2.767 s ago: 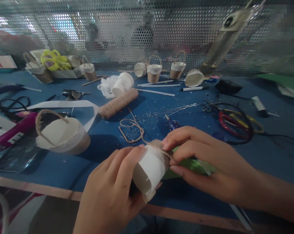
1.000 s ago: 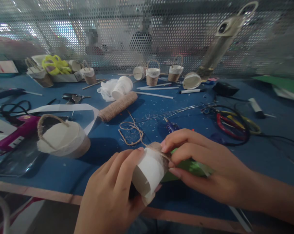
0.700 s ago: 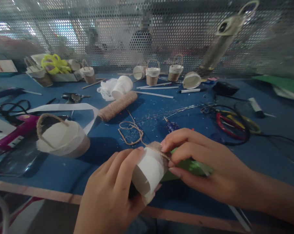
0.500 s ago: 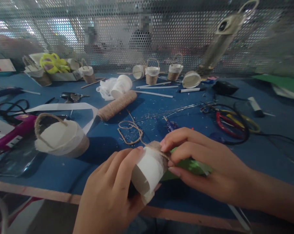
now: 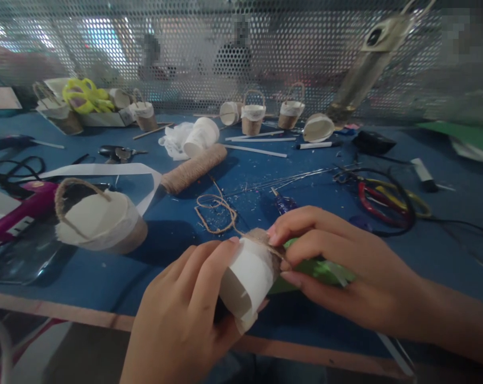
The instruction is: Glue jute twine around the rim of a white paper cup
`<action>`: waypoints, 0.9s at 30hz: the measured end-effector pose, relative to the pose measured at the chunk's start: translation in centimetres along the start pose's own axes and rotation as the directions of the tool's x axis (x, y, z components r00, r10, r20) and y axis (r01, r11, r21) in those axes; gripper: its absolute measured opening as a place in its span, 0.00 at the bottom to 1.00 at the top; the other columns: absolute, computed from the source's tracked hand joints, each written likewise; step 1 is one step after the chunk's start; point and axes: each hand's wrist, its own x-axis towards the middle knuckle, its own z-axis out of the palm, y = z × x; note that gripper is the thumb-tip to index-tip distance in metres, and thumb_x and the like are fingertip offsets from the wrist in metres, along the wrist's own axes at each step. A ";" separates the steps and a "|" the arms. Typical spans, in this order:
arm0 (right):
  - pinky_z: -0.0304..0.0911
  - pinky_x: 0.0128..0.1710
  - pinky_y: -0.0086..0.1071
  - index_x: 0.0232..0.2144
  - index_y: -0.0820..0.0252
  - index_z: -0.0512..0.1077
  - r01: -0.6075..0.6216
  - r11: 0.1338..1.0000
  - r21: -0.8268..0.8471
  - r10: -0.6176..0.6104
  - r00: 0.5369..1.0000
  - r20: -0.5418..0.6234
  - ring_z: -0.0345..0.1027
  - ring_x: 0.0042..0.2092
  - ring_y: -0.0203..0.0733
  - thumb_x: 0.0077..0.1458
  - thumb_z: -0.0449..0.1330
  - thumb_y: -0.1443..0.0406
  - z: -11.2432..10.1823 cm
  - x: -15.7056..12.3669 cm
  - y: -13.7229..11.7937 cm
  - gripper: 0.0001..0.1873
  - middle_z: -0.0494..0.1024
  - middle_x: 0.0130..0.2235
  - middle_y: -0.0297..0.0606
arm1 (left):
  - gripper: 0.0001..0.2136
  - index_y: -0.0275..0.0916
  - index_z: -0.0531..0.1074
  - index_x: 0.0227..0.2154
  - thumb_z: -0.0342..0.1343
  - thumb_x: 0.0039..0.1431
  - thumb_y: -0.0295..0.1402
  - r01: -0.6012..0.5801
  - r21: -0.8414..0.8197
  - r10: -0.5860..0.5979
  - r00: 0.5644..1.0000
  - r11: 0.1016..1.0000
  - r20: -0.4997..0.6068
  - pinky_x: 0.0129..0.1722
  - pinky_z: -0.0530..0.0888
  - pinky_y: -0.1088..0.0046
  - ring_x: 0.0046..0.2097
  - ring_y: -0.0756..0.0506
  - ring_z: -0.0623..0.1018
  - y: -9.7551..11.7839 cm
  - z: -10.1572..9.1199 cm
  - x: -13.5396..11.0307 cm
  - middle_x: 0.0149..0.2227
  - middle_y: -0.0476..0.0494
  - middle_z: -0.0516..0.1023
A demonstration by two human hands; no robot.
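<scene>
My left hand (image 5: 181, 314) is wrapped round a small white paper cup (image 5: 247, 274) lying on its side, its far end bound with brown twine. My right hand (image 5: 337, 266) pinches the twine strand (image 5: 215, 213) against that bound end; under its fingers shows a green object (image 5: 319, 269) that I cannot name. The strand runs back in a loose loop to a twine spool (image 5: 193, 169) lying on the blue table (image 5: 177, 229).
A finished cup basket (image 5: 99, 221) lies at left beside a purple glue gun (image 5: 17, 205) and a white ribbon (image 5: 105, 170). Scissors (image 5: 119, 153), red and yellow pliers (image 5: 385, 200), wires, glue sticks and several small baskets (image 5: 252, 114) stand before the perforated screen.
Both hands keep their hold on the cup and twine. Only the view has shifted slightly; nothing on the table moved.
</scene>
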 end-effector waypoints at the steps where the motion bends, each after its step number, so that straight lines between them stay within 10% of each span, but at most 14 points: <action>1: 0.73 0.56 0.28 0.42 0.53 0.72 -0.003 1.000 -0.003 0.003 1.000 -0.002 0.77 0.54 0.37 0.70 0.63 0.69 0.0 0.0 0.0 0.05 0.77 0.51 0.37 | 0.19 0.37 0.68 0.58 0.54 0.76 0.46 0.001 0.001 -0.001 1.000 1.000 0.000 0.40 0.82 0.66 0.47 0.39 0.86 0.0 0.0 0.0 0.51 0.34 0.86; 27: 0.74 0.55 0.33 0.42 0.52 0.71 0.004 1.000 0.018 -0.004 1.000 -0.001 0.77 0.54 0.41 0.70 0.63 0.70 0.0 0.0 0.1 0.06 0.78 0.51 0.39 | 0.19 0.37 0.67 0.59 0.53 0.76 0.45 -0.003 0.002 0.003 1.000 1.000 0.003 0.42 0.82 0.67 0.47 0.40 0.87 0.0 0.0 0.1 0.50 0.35 0.86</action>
